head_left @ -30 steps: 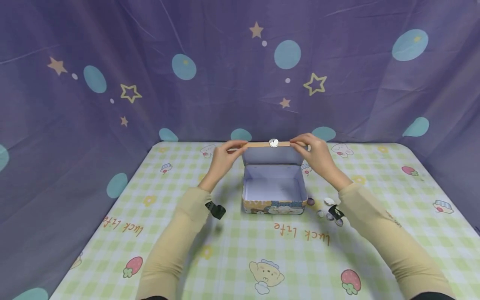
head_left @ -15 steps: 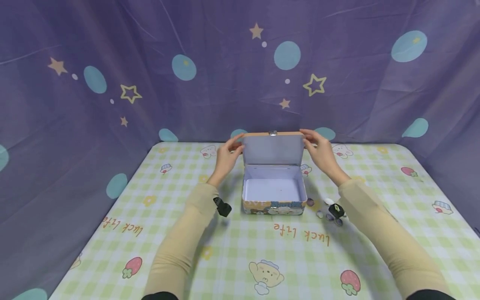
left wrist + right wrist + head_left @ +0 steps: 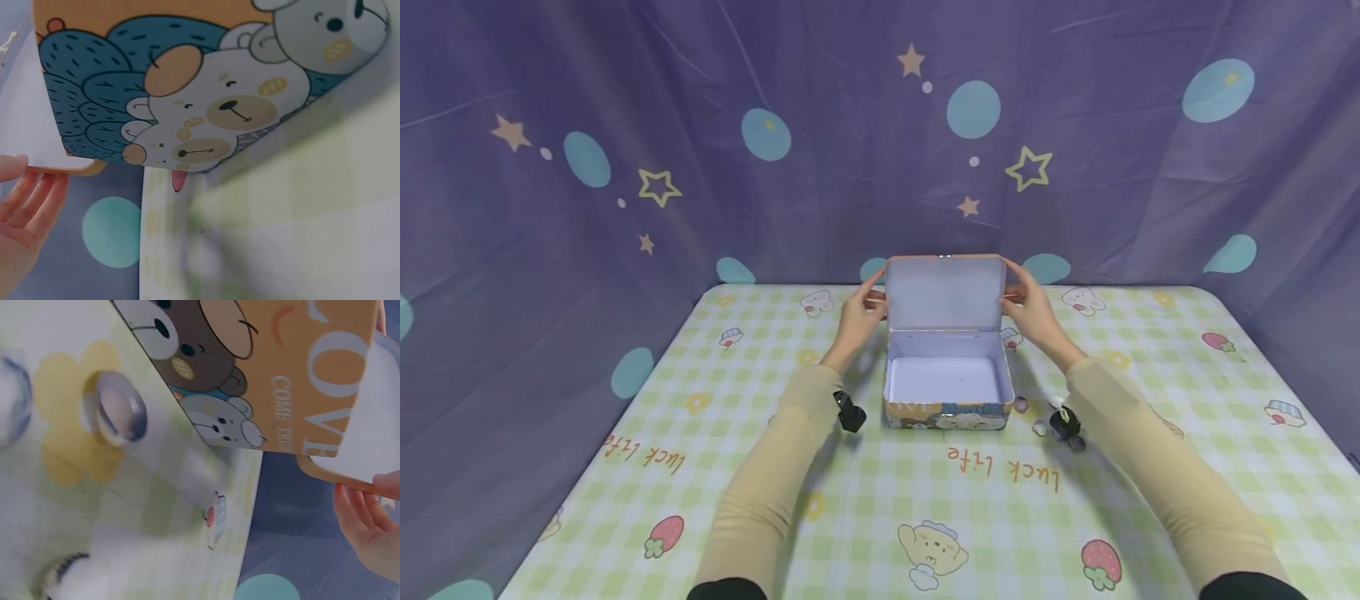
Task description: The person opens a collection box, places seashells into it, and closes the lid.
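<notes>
A rectangular tin box (image 3: 947, 417) printed with cartoon bears stands on the table, its pale interior facing up. Its hinged lid (image 3: 945, 293) is raised upright at the back, with a small metal clasp on the top edge. My left hand (image 3: 856, 321) pinches the lid's left edge. In the left wrist view the thumb lies on the inner face and the fingers (image 3: 39, 203) are on the outer side. On the opposite edge, my right hand (image 3: 1033, 315) holds the lid the same way, thumb inside and fingers (image 3: 359, 512) outside.
Several small round pieces with shiny rims lie right of the box, among them a purplish one (image 3: 1021, 405); the right wrist's black camera (image 3: 1064, 423) partly covers others. A checked cloth (image 3: 850, 533) covers the table. A purple curtain (image 3: 850, 208) hangs behind.
The lid has swung back from leaning forward to upright. Both hands have slid from its top edge down to its sides. The box has stayed in place.
</notes>
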